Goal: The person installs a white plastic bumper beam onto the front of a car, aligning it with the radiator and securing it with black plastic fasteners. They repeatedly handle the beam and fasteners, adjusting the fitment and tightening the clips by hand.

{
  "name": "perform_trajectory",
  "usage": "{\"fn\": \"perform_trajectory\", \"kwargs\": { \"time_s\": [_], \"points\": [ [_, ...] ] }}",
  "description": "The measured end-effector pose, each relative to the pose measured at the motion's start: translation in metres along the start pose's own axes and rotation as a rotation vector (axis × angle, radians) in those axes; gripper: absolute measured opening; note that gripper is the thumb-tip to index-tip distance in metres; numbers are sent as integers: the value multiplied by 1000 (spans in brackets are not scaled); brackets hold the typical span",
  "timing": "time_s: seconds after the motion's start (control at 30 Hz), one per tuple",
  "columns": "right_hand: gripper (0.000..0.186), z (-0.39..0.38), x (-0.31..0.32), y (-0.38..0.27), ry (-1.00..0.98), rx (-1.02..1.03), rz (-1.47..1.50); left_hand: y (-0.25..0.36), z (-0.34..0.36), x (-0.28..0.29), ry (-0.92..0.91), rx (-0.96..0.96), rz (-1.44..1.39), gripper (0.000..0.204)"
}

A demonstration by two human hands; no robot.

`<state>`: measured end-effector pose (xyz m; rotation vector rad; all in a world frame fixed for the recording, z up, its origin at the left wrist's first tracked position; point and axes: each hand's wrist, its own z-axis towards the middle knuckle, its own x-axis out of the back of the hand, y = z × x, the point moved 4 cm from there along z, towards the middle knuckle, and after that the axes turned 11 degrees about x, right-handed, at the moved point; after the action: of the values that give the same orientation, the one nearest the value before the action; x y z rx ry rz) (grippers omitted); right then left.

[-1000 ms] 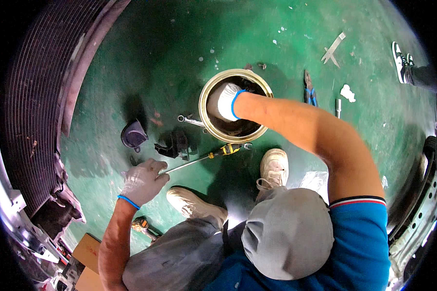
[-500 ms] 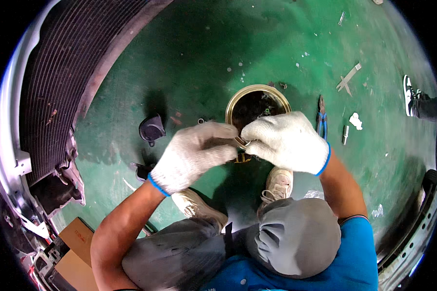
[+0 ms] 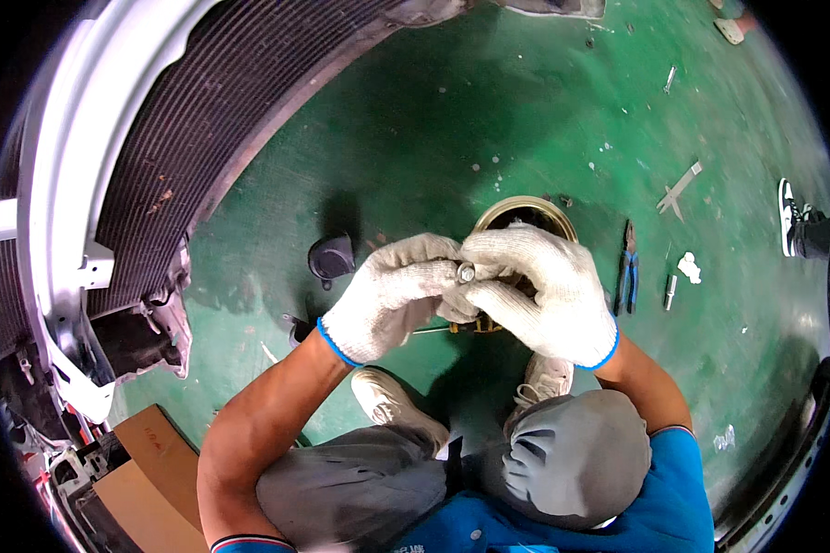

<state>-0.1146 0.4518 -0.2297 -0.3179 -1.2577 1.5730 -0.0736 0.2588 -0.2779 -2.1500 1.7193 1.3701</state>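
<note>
Where the 2 gloved hands meet, a small silver bolt (image 3: 467, 273) sits pinched between their fingertips, held in the air over the green floor (image 3: 489, 111) just in front of the round tin (image 3: 526, 214).

- Left hand (image 3: 392, 295): white knit glove with blue cuff, fingers curled closed around the bolt from the left.
- Right hand (image 3: 539, 290): same kind of glove, fingers curled onto the bolt from the right; knuckles touch the left hand's.
- Bolt: only its round end shows; the rest is buried under the glove fingers, so its length cannot be told.
- Tin: only the upper rim shows above the right hand; its inside is mostly covered.
- Screwdriver (image 3: 452, 326): thin shaft and a bit of yellow handle peek out under the hands; the rest is hidden.
- Pliers (image 3: 627, 269): blue handles, lying on the floor right of the tin.
- Small metal cylinder (image 3: 670, 291) and a white scrap (image 3: 689, 267), just beyond the pliers.
- Dark rubber cap-like part (image 3: 332, 258), left of the hands; exact kind unclear.
- Radiator grille (image 3: 203, 111) in a white frame, curving along the left.
- Cardboard (image 3: 148, 470), lower left, cut off by the edge.
- Grey cap (image 3: 572, 456) and 2 pale shoes (image 3: 392, 405), partly covered by knees.
- Another person's shoe (image 3: 788, 217), far right edge.
</note>
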Motion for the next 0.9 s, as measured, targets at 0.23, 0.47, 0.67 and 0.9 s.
{"fn": "perform_trajectory", "kwargs": {
  "time_s": [0.23, 0.47, 0.67, 0.9],
  "points": [
    [30, 3, -6, -7, 7, 0, 57, -2, -6, 0, -51, 4, -7, 49],
    [23, -2, -15, -1, -41, 48, -52, -11, -12, 12, -15, -10, 21, 28],
    [19, 9, -15, -4, 16, 149, -195, 4, -14, 8, 100, -103, 146, 27],
    [20, 35, -9, -18, 12, 296, -364, 37, -29, -8, 215, -221, 330, 25]
  ]
}}
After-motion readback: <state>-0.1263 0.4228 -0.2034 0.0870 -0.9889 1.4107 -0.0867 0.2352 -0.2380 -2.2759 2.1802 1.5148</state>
